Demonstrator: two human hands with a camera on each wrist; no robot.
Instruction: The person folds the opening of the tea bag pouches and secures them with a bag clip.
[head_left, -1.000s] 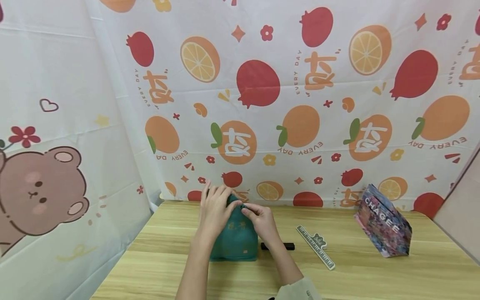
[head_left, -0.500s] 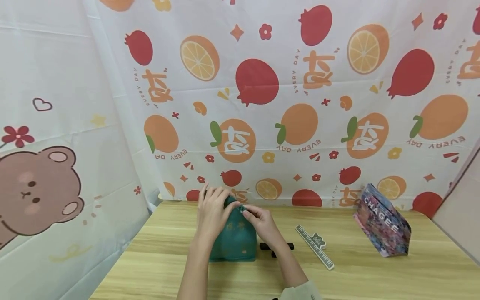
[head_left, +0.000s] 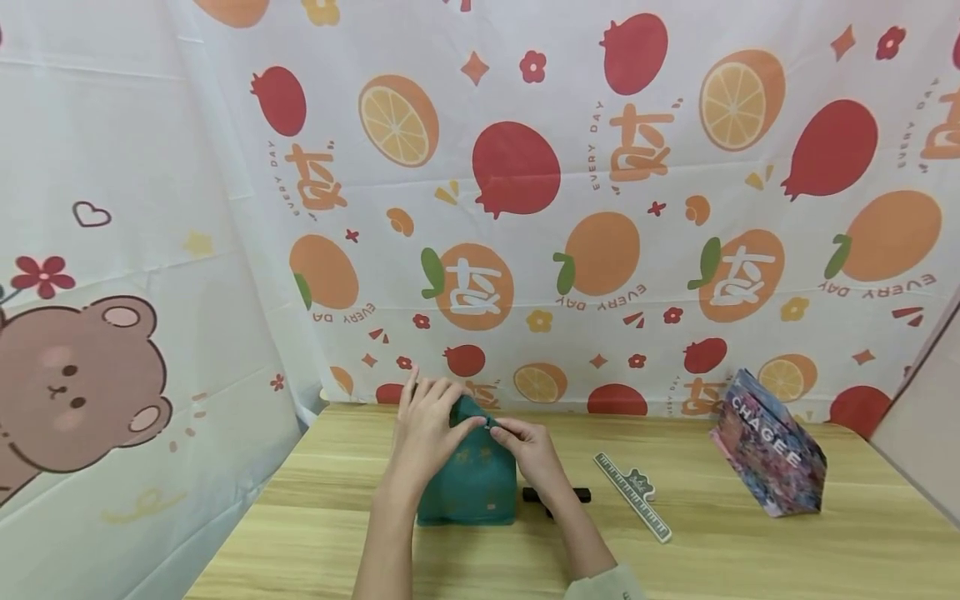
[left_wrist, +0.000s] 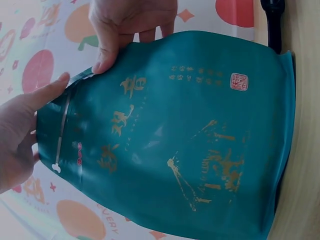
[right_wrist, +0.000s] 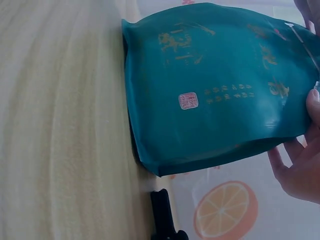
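A teal tea pouch (head_left: 468, 479) with gold characters and a small red-and-white seal stands upright on the table. My left hand (head_left: 427, 429) grips its top from the left, thumb in front and fingers behind. At the top right corner, my right hand (head_left: 528, 450) pinches the edge between thumb and fingers. In the left wrist view, a pale line with a bone-shaped end runs across the pouch's top (left_wrist: 62, 132), between the left hand (left_wrist: 20, 135) and the right hand (left_wrist: 132, 20). The right wrist view shows the right hand (right_wrist: 300, 165) at the same corner.
A black stick-like object (head_left: 579, 495) lies right of the pouch, partly behind my right forearm. Farther right are a white-and-green strip (head_left: 633, 497) with a bear figure and a dark floral CHAGEE bag (head_left: 772, 450). A fruit-print curtain (head_left: 585, 333) hangs behind the table.
My right hand and left thumb have come down slightly at the pouch's top right corner. The pouch stays in about the same place on the table, still held by both hands.
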